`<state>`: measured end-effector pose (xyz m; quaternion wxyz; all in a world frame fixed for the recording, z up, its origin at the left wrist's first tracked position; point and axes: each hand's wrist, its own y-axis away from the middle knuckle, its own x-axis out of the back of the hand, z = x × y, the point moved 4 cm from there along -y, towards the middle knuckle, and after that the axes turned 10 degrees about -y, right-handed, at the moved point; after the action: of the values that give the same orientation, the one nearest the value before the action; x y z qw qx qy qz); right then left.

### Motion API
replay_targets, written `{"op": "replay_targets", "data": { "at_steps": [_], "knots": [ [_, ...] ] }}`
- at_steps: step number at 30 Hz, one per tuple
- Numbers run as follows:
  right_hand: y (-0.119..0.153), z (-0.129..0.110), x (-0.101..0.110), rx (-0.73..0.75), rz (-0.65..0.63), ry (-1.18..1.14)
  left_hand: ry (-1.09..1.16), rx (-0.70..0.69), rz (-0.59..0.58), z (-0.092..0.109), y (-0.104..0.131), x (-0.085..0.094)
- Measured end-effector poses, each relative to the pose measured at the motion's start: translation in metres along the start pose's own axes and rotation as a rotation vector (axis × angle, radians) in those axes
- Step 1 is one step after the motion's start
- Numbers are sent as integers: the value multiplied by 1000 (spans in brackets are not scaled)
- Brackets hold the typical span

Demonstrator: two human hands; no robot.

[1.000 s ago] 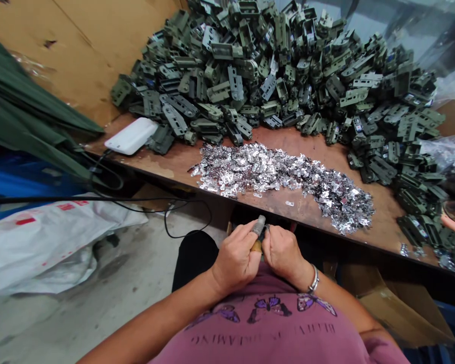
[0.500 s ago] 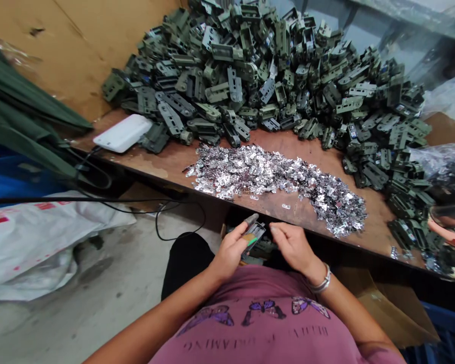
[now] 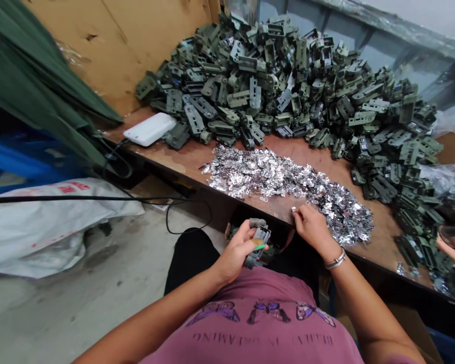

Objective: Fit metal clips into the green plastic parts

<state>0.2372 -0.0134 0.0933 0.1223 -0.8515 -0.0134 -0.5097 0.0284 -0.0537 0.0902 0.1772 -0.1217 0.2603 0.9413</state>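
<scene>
In front of my lap my left hand (image 3: 235, 253) is closed around a grey housing (image 3: 263, 233). A dark grey cover (image 3: 257, 222) sits on one of its fingertips, and something green and yellowish shows by the thumb. My right hand (image 3: 313, 227) is at the table's front edge, thumb and finger pinched together. A small bright metal piece (image 3: 293, 209) shows at those fingertips. Right behind this hand lies a long heap of small shiny metal clips (image 3: 265, 172). At the back rises a big pile of similar dark green-grey housings (image 3: 254, 93).
A white power bank (image 3: 149, 129) with a cable lies on the brown table (image 3: 167, 162) at left. Plastic bags and a pink-rimmed container (image 3: 453, 253) stand at right. A black cable (image 3: 79, 198) crosses over a white sack (image 3: 41, 227) on the left.
My right hand has moved away from the left hand, up and right onto the table edge, where a single clip lay. The left hand still holds the housing. The view has shifted.
</scene>
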Motion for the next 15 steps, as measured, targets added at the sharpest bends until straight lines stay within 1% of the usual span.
{"op": "replay_targets", "data": {
  "at_steps": [2,4,6,8,10,12,15],
  "knots": [
    [9,-15,6,22,78,-270,-45,-52,2,1,0,2],
    [20,-33,11,12,140,-546,-104,-77,-16,2,-1,2],
    [28,-55,12,56,175,-698,-170,-106,-43,2,-2,1],
    [32,-76,12,180,184,-712,-245,-158,-54,3,-4,0],
    [33,-89,9,300,184,-673,-328,-205,-39,2,-4,1],
    [31,-94,4,358,171,-644,-414,-231,-13,0,-4,2],
    [30,-95,-1,393,159,-617,-513,-264,28,-2,-3,5]
  ]
}}
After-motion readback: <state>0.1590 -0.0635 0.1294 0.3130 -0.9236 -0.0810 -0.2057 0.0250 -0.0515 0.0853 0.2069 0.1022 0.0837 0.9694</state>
